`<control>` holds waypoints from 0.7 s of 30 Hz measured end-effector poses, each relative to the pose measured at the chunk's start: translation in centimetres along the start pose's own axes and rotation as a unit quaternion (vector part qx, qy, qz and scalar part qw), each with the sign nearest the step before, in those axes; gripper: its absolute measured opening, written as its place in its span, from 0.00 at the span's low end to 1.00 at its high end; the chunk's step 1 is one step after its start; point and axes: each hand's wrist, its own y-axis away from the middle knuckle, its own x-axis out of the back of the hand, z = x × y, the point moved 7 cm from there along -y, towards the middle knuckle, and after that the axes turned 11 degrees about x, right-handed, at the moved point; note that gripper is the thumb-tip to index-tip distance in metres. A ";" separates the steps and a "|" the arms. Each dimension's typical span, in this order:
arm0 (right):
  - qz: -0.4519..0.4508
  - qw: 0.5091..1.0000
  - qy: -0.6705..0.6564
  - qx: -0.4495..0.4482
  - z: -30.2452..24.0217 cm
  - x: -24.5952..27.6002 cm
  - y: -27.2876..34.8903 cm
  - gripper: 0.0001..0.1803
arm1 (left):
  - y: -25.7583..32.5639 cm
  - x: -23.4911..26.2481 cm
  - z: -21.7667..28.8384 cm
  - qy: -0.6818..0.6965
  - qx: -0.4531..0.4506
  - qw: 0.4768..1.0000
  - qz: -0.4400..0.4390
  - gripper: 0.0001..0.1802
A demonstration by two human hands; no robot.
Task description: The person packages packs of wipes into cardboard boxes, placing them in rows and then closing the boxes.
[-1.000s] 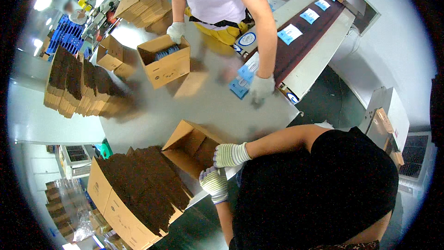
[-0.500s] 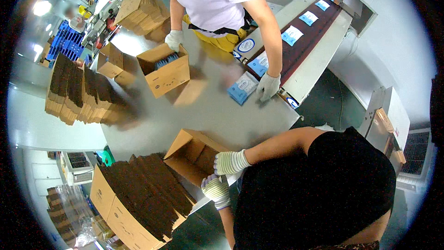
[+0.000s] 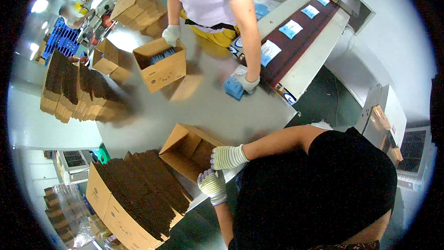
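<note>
An upright, open-topped cardboard box (image 3: 178, 150) stands at the edge of the metal table, bare inside as far as I can see. My right hand (image 3: 229, 157), in a white-and-green striped glove, grips its near rim with curled fingers. Just below, my left hand (image 3: 212, 186), gloved the same way, is closed on the box's near corner. The two hands almost touch. Some fingertips of both are hidden against the cardboard.
Stacked flat cartons (image 3: 134, 194) stand beside my box. Across the metal table (image 3: 185, 111), a co-worker's gloved hands hold a box (image 3: 166, 76) of blue packets and a blue packet pile (image 3: 233, 88). A conveyor (image 3: 300, 41) carries more packets. More folded cartons (image 3: 76, 88) stand left.
The co-worker's right-side hand has drawn the blue packets leftward, away from the belt's end. Packets on the belt have advanced. My hands keep their hold on the box; the whole view shifts slightly.
</note>
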 end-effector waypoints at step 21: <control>0.000 1.000 0.009 -0.002 0.1 0.2 -0.4 0.08 | -0.2 0.5 0.2 -0.021 0.002 1.000 0.013 0.12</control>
